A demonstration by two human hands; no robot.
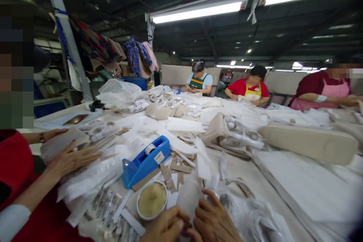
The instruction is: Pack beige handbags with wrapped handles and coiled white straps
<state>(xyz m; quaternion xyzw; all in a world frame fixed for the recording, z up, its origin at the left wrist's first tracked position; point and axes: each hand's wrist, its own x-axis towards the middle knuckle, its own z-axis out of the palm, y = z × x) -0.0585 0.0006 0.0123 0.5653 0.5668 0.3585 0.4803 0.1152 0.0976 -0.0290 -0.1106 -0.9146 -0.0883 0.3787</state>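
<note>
At the bottom edge, my left hand point(170, 224) is closed, its fingers curled in a pinch and blurred a little. My right hand point(214, 217) is close beside it, fingers bent inward and the index finger raised over the others. What they hold, if anything, is hidden by the fingers. A white wrapped piece point(189, 196) lies just beyond both hands. To the left of it stands a round white tub point(151, 200) with a yellowish-tan surface inside. Behind the tub, a blue tape dispenser point(147, 160) sits among brown card tags with strings point(168, 176).
At left, a co-worker's hands point(66, 159) rest on wrapped pieces near a phone point(76, 119). Clear packets point(106, 211) lie front left. A beige padded piece point(309, 143) and stacked white foam sheets point(306, 181) lie right. Several co-workers sit across the table.
</note>
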